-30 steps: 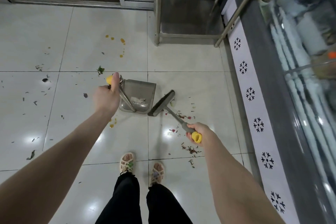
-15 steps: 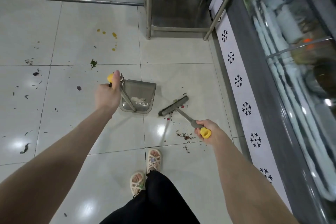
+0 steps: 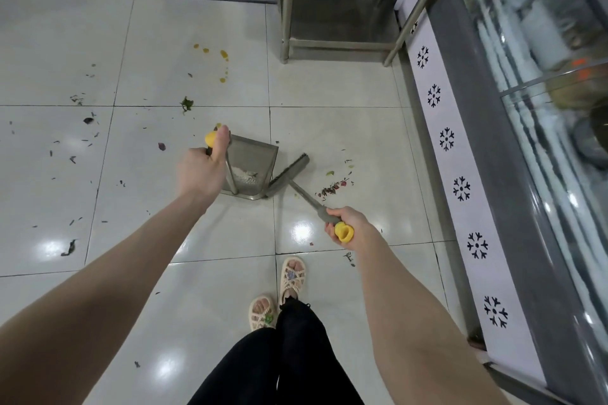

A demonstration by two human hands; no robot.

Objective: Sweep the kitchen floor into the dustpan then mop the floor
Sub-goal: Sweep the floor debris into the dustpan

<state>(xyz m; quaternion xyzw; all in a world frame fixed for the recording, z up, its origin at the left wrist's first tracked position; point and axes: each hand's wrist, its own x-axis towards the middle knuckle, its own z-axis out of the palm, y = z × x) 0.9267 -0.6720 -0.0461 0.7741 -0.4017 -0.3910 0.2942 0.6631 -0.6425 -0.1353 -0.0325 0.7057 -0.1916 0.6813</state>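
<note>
Left hand: your left hand [image 3: 200, 171] is wrapped round the yellow-capped handle of the grey metal dustpan [image 3: 251, 168], thumb up, tilting its mouth to 3 o'clock so sweepings slide in.
Right hand: your right hand [image 3: 350, 225] is closed on the yellow-ended metal broom handle, pressing the dark brush head [image 3: 289, 176] against the pan's lip.
Dustpan: centre of the white tiled floor [image 3: 329, 108], holding pale crumbs, probably rice.
Leftovers: a reddish debris pile [image 3: 332, 189] at 3 o'clock of the brush; scattered dark leaf bits [image 3: 88, 120] at 9 o'clock; yellow spots [image 3: 223, 54] at 12 o'clock.
</note>
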